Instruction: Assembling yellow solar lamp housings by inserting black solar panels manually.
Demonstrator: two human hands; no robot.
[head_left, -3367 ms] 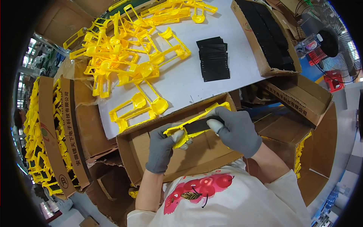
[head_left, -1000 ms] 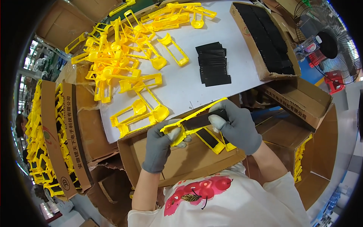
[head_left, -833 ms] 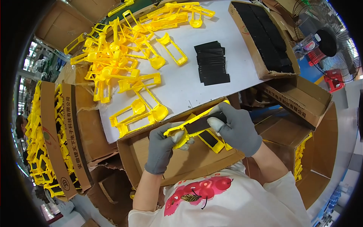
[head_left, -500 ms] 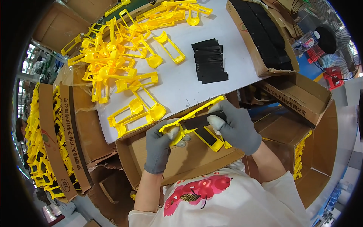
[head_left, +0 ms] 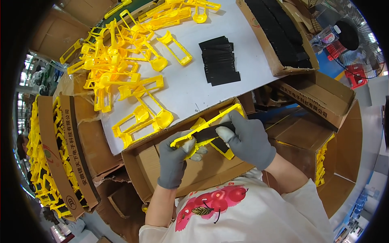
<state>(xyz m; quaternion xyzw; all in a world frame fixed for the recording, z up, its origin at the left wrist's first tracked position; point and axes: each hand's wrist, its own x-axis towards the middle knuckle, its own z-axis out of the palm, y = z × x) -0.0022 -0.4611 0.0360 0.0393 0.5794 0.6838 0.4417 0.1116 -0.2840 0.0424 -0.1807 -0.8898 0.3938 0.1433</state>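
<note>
Here, yellow frames (head_left: 159,64) on white tabletop (head_left: 183,87) — fan (head_left: 348,35) beyond.

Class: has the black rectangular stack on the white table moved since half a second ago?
No: the stack keeps its place left of the brown cardboard box of black pieces.

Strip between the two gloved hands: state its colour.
The strip is black, seen best in the head view.

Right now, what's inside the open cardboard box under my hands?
Inside the box, a yellow frame with a black strip shows, partly covered by the held yellow frame and your right hand. Whatever lies beneath them can't be seen.
</note>
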